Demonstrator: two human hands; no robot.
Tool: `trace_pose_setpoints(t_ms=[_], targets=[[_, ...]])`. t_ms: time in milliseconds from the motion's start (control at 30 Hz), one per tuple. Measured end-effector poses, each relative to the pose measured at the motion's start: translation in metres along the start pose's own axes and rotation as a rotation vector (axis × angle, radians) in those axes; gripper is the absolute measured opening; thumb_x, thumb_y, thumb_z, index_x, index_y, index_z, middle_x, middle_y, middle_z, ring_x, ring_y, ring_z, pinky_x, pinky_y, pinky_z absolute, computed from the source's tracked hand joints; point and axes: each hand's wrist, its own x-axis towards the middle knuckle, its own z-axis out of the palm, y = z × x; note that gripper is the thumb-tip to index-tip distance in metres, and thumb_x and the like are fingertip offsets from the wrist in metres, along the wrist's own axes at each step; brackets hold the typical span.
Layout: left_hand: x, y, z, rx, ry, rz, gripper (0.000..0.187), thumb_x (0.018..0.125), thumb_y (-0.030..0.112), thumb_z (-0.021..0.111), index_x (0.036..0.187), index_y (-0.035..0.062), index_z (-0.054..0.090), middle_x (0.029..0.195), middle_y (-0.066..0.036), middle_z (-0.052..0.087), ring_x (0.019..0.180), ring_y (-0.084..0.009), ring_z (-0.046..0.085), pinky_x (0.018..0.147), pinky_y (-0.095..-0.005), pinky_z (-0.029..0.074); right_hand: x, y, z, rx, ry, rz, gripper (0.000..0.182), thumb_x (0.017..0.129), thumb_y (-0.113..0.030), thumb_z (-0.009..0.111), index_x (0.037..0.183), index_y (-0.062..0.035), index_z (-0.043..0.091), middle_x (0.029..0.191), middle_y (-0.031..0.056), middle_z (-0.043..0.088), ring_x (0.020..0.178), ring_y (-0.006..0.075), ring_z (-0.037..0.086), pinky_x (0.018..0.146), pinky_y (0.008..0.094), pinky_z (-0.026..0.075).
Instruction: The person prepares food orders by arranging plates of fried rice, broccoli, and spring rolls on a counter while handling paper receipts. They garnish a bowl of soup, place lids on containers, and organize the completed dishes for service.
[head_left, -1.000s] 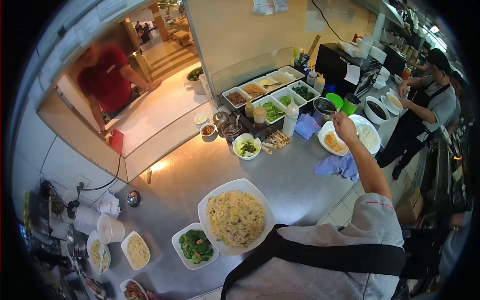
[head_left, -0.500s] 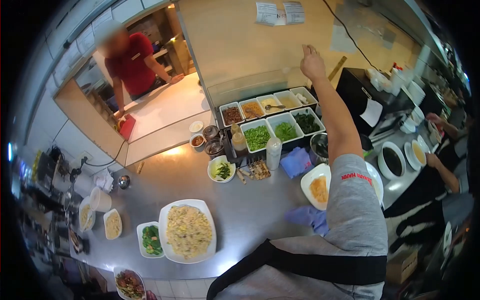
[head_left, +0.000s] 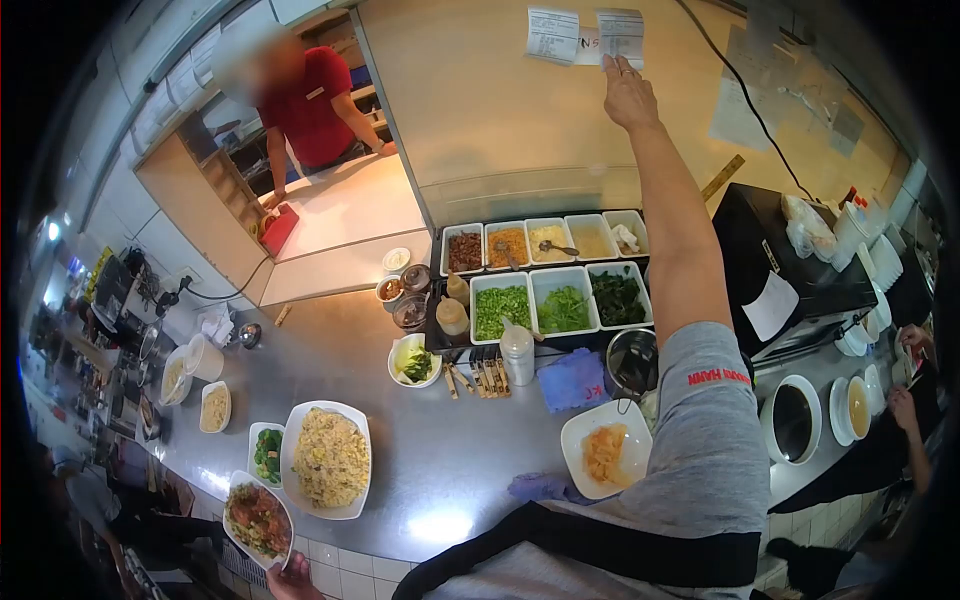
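Observation:
My right hand is raised to the wooden panel, its fingertips closed at the lower edge of the right printed slip. A second printed slip hangs to its left. At the bottom left, my left hand, partly cut off by the frame, grips the rim of a white bowl of meat and greens. This bowl is beside a large white dish of fried rice and a small dish of green vegetables. A white dish with orange-brown food lies below my right arm.
Topping tubs line the back of the steel counter, with a squeeze bottle and blue cloth before them. A person in red stands behind the hatch. A black machine and a co-worker's hands are at right.
My right hand has risen to the right slip. My left hand has brought the bowl of meat up and into fuller view, close to the rice dish. The view has shifted.

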Motion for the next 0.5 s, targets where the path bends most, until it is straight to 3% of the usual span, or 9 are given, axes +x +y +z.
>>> trace_pose_setpoints(t_ms=[200, 300, 500], targets=[[-0.020, 0.002, 0.027, -0.014, -0.048, -0.045, 0.030, 0.084, 0.025, 0.046, 0.101, 0.0008, 0.052, 0.086, -0.013, 0.062, 0.076, -0.0201, 0.060, 0.070, -0.0287, 0.047, 0.005, 0.004, 0.005, 0.016, 0.055, -0.030, 0.049, 0.085, -0.008, 0.040, 0.134, -0.0072, 0.036, 0.134, 0.0170, 0.042, 0.113, 0.0309, 0.051, 0.087, 0.0432, 0.044], [-0.027, 0.003, 0.035, -0.018, -0.061, -0.048, 0.030, 0.084, 0.024, 0.046, 0.100, 0.0001, 0.052, 0.085, -0.013, 0.063, 0.075, -0.0204, 0.061, 0.068, -0.0289, 0.048, 0.006, 0.002, -0.010, 0.071, 0.016, -0.015, 0.054, 0.081, -0.003, 0.042, 0.135, -0.0076, 0.036, 0.133, 0.0182, 0.042, 0.111, 0.0334, 0.052, 0.089, 0.0419, 0.045], [-0.034, 0.006, 0.046, -0.009, -0.061, -0.055, 0.030, 0.083, 0.024, 0.047, 0.099, -0.0006, 0.052, 0.082, -0.013, 0.063, 0.071, -0.0199, 0.061, 0.064, -0.0287, 0.050, 0.014, 0.000, -0.004, 0.035, 0.009, 0.004, 0.049, 0.085, -0.008, 0.040, 0.134, -0.0072, 0.036, 0.128, 0.0160, 0.046, 0.106, 0.0314, 0.055, 0.083, 0.0431, 0.046]])
